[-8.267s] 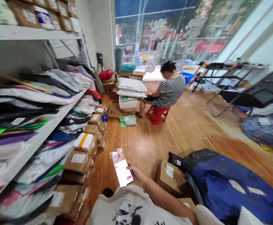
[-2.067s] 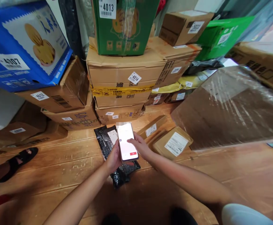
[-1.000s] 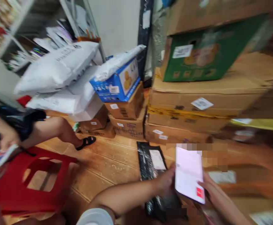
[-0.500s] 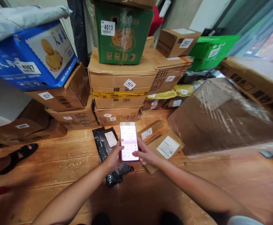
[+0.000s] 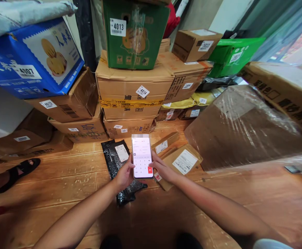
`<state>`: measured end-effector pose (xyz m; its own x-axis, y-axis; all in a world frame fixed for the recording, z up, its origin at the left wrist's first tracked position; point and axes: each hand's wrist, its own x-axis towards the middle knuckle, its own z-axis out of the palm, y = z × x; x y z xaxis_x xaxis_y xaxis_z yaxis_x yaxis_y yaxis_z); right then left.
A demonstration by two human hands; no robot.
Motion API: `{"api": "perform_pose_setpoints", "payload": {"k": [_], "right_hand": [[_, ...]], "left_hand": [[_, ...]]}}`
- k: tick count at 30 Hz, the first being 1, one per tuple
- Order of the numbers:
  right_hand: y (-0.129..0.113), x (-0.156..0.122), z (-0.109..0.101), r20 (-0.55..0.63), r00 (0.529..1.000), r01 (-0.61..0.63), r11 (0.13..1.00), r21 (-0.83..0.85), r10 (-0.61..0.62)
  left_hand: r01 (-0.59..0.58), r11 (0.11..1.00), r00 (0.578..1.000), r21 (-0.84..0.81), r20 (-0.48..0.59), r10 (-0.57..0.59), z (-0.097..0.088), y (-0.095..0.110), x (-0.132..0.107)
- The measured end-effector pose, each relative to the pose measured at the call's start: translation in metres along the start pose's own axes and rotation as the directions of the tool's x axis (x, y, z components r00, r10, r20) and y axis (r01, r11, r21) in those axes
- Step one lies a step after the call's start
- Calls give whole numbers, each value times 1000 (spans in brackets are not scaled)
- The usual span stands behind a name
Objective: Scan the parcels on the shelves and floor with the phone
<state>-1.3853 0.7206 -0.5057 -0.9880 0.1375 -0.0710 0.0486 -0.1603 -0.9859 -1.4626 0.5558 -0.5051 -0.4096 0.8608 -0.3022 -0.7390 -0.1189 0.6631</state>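
Here, clasping a slim white-screened smartphone [image 5: 142, 156] between the left hand [image 5: 125, 174], wrapped round its left edge, and the right hand [image 5: 162, 169], closed on its right edge with the thumb on the screen. Held above a black bubble-wrap mailer [image 5: 116, 160] and flat brown cardboard parcels [image 5: 183, 162] on the orange wooden plank floor [image 5: 62, 180]. Hemmed in by stacked brown cartons [image 5: 132, 83], a green box [image 5: 135, 38], a blue box [image 5: 34, 58] and a large film-wrapped carton [image 5: 244, 128].

Bubble mailer [image 5: 119, 162] left of phone [image 5: 142, 157]; boxes [image 5: 132, 93] behind.
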Motion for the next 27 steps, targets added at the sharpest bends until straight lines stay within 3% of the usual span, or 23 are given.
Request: {"api": "perform_pose_setpoints", "payload": {"k": [6,14,20,27], "right_hand": [[4,0,0,-56,998,-34,999,31,36],[-7,1,9,-70,994,-78,996,47,81],[-3,0,9,-103,988,-108,989,106,119],[-4,2,9,-122,985,-110,990,91,121]], "left_hand": [[27,999,999,-19,38,-27,-3,0,0],[22,1000,1000,-20,7,-22,0,3,-3],[30,996,1000,86,-5,-30,-1,-1,-1],[11,1000,999,16,32,-12,-2,1,-2]]}}
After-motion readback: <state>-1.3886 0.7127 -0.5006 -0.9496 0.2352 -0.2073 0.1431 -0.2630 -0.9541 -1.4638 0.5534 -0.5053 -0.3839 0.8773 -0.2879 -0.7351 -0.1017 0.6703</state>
